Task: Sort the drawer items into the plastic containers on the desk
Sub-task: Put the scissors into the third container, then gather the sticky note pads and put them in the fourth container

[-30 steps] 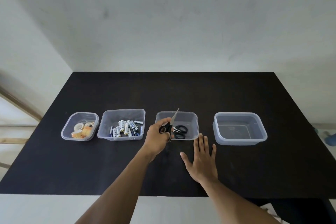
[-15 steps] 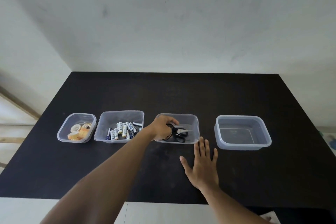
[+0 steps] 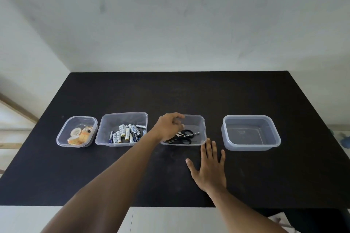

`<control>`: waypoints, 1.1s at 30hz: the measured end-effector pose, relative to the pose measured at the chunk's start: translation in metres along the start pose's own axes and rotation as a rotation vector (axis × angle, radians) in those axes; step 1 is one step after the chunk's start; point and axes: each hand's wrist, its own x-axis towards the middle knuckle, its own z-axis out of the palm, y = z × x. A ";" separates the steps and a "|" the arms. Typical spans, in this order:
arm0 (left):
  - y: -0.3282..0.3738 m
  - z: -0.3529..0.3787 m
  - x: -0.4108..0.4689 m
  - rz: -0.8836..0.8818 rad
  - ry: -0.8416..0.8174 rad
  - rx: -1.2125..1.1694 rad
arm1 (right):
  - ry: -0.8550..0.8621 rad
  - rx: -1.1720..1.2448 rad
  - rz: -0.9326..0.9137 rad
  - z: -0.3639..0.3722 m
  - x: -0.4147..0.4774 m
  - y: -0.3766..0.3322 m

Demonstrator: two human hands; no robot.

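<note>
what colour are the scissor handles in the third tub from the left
Black. The scissors lie in the tub under the left hand, seen in the head view.

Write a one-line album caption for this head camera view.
Left hand over the scissors container, right hand flat on the black desk.

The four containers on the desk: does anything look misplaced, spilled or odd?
Nothing stands out. Tape rolls, batteries and scissors each lie inside their own container, the rightmost container looks empty, and nothing lies loose on the desk.
</note>
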 end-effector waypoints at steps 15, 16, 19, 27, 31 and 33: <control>0.012 0.003 -0.077 0.113 0.080 -0.051 | -0.292 0.107 -0.036 -0.034 -0.032 0.018; 0.015 0.008 -0.088 0.111 0.066 -0.066 | -0.313 0.156 -0.018 -0.040 -0.044 0.019; 0.016 0.032 -0.123 0.102 0.010 -0.112 | -0.298 0.375 0.078 -0.062 -0.084 0.021; 0.015 0.121 -0.208 -0.031 -0.154 -0.101 | -0.201 0.495 0.191 -0.101 -0.183 0.076; 0.027 0.178 -0.239 -0.111 -0.178 -0.110 | -0.210 0.483 0.224 -0.112 -0.220 0.137; 0.038 0.208 -0.253 -0.152 -0.179 -0.143 | -0.234 0.506 0.257 -0.114 -0.237 0.171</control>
